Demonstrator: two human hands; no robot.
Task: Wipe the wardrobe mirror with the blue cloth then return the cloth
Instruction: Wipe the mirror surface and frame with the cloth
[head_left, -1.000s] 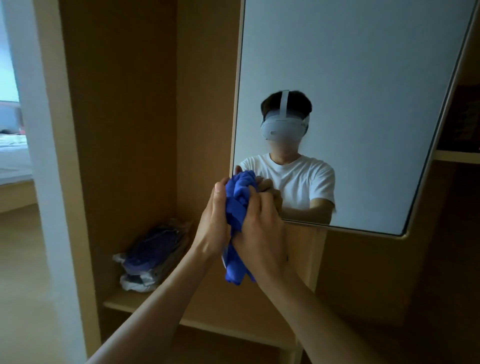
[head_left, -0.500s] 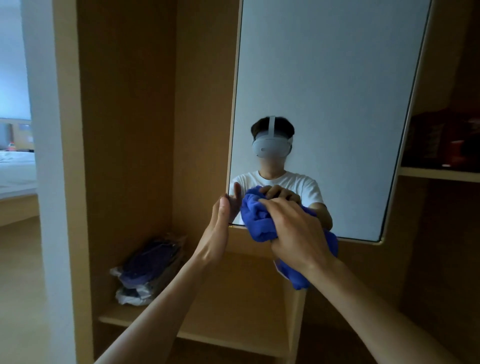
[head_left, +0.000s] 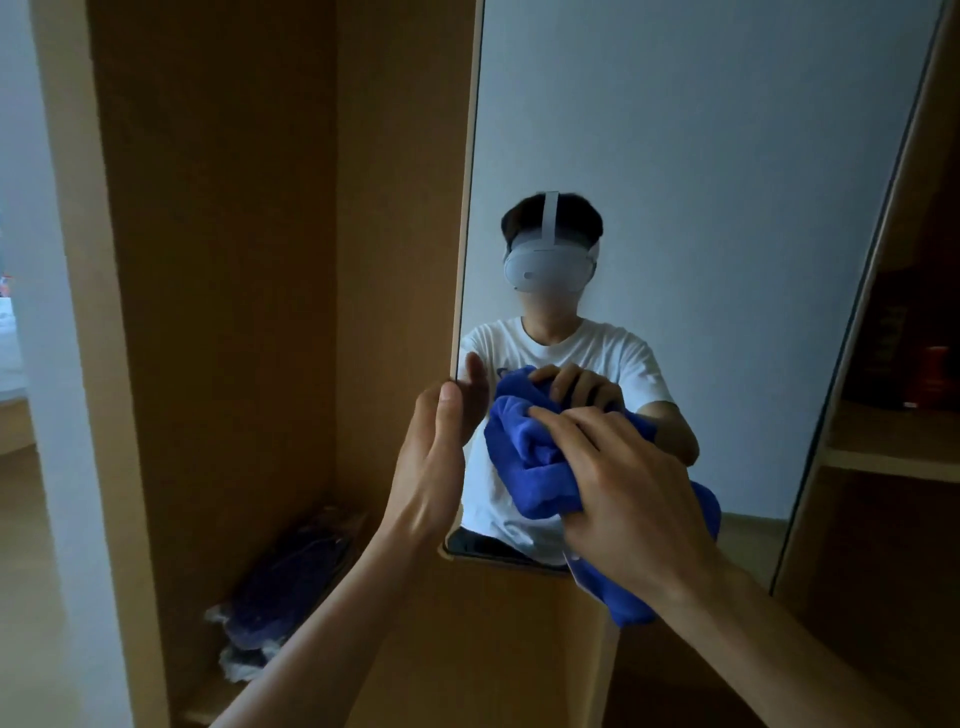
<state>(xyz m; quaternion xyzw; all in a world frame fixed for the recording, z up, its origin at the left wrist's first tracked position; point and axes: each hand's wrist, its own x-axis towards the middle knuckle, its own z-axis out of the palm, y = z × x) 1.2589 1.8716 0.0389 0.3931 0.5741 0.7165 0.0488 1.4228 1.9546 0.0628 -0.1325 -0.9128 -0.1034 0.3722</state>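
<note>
**Bunched cloth at the mirror's lower left corner: where the wipe could slip**

The right hand (head_left: 634, 499) grips the blue cloth (head_left: 530, 457), its fingers (head_left: 563, 422) curled over the top of a thick wad. The wad sits at the lower left corner of the mirror (head_left: 675, 156). The reflection meets the cloth so closely that contact looks likely, though I cannot tell for certain. A loose tail of the cloth hangs below the hand, past the mirror's bottom edge. The left hand (head_left: 431, 467) stands edge-on just beside the mirror's left edge. Its fingers (head_left: 449, 410) are straight and together, holding nothing, and whether it touches the frame is unclear.

How much of the glass is already wiped cannot be read from here; the tall pane above lies well apart from the wad.

Several things could go wrong:
- **Streaks:** a wad this bunched offers a small, lumpy face, so strokes may leave streaks or missed bands.
- **Loose tail:** it could drag over the wooden edge below, or work free of the grip on a long upward stroke.
- **Swinging mirror:** the mirror looks tilted against the wardrobe's side panel (head_left: 234, 260), so it may be a hinged door. If so, a firm push could swing it away unless the left hand steadies it.
- **Dropped cloth:** it would likely fall into the dim lower wardrobe, where a dark bundle (head_left: 291, 587) lies, and be hard to pick out.
</note>
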